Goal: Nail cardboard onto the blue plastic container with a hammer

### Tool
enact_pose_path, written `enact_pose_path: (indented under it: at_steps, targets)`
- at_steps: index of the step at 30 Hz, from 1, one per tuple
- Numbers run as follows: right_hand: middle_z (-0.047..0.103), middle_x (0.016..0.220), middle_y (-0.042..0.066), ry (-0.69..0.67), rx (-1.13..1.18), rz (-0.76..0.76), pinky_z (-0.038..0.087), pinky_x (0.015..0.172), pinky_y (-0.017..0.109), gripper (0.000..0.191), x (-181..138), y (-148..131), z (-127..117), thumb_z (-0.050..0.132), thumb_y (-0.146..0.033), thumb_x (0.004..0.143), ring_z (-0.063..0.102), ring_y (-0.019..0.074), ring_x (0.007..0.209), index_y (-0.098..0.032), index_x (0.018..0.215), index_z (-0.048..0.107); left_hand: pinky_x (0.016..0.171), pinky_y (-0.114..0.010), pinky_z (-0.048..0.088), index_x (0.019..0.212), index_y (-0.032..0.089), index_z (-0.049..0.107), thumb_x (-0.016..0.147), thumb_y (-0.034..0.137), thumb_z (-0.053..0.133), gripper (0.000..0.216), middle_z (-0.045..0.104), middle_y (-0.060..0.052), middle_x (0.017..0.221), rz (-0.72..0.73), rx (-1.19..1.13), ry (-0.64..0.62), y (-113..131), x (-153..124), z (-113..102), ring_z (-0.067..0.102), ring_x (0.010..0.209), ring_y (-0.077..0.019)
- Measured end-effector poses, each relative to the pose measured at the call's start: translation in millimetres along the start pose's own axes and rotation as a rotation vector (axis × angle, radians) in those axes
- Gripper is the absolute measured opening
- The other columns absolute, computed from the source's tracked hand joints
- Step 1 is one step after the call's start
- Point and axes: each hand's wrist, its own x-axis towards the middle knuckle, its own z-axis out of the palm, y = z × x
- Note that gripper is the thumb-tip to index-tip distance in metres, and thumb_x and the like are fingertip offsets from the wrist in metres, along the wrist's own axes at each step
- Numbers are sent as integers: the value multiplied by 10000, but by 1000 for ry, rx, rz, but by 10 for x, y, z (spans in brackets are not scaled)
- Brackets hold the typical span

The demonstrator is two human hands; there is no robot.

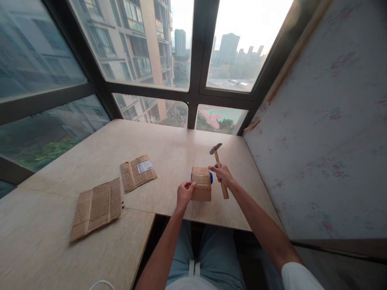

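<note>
A small brown cardboard box (201, 184) stands on the beige table (169, 149) near its front edge. A blue object (211, 177) shows just behind the box. My left hand (185, 194) pinches the box's left side. My right hand (223, 174) grips the wooden handle of a small hammer (219, 163) to the right of the box. The hammer's metal head points up and away, above the box.
Two flattened cardboard pieces lie to the left, one (138, 172) with a white label, the other (96, 207) nearer me. Large windows close the far side, and a floral-papered wall (326, 133) stands at the right. A gap in the table opens over my legs.
</note>
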Motion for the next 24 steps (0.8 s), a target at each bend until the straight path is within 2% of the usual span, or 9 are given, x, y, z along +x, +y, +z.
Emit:
enact_pose_path:
  at_steps: [5, 9, 14, 17, 19, 21, 24]
  targets:
    - [430, 483, -113, 13, 7, -11, 300, 245, 166, 509, -98, -38, -58, 830, -432, 591, 314, 44, 339, -229, 782, 404, 674, -266, 504, 839, 114, 671, 618, 360, 802, 356, 719, -78, 790, 28, -220, -55, 6, -37, 17, 653, 713, -165]
    - [414, 467, -120, -6, 13, 11, 289, 235, 168, 554, -198, -42, -41, 862, -429, 536, 301, 42, 335, -229, 769, 401, 691, -255, 483, 810, 122, 667, 562, 341, 850, 378, 704, -47, 774, 32, -315, -106, 53, -88, -17, 632, 703, -142]
    - [442, 455, -112, -107, 54, 19, 266, 246, 169, 541, -388, -135, -27, 847, -461, 558, 307, 43, 318, -223, 793, 422, 660, -244, 459, 776, 128, 659, 542, 373, 870, 399, 687, -25, 734, 19, -353, -174, 179, -237, -158, 607, 665, -128]
    - [412, 441, -131, -184, 107, 19, 254, 249, 165, 550, -479, -233, -21, 864, -440, 559, 285, 36, 306, -220, 827, 437, 640, -237, 451, 759, 124, 663, 550, 414, 865, 410, 677, -21, 701, 19, -355, -169, 244, -377, -297, 596, 646, -125]
    - [398, 440, -137, -232, 157, 28, 254, 249, 160, 557, -504, -303, -12, 878, -419, 562, 273, 34, 308, -221, 847, 442, 645, -237, 458, 755, 123, 669, 583, 448, 843, 407, 682, -27, 707, 33, -346, -116, 253, -492, -456, 602, 655, -130]
    - [393, 447, -137, -269, 195, 36, 247, 249, 151, 561, -497, -368, -1, 889, -398, 563, 263, 29, 313, -223, 851, 441, 665, -243, 473, 767, 126, 673, 610, 468, 822, 405, 696, -36, 735, 51, -328, -2, 216, -624, -714, 616, 681, -140]
    - [388, 452, -134, -278, 200, 59, 238, 251, 140, 575, -441, -440, 12, 910, -388, 544, 254, 22, 320, -224, 835, 442, 688, -262, 498, 806, 130, 673, 622, 495, 795, 426, 717, -51, 783, 63, -282, 283, 48, -855, -1333, 638, 714, -161]
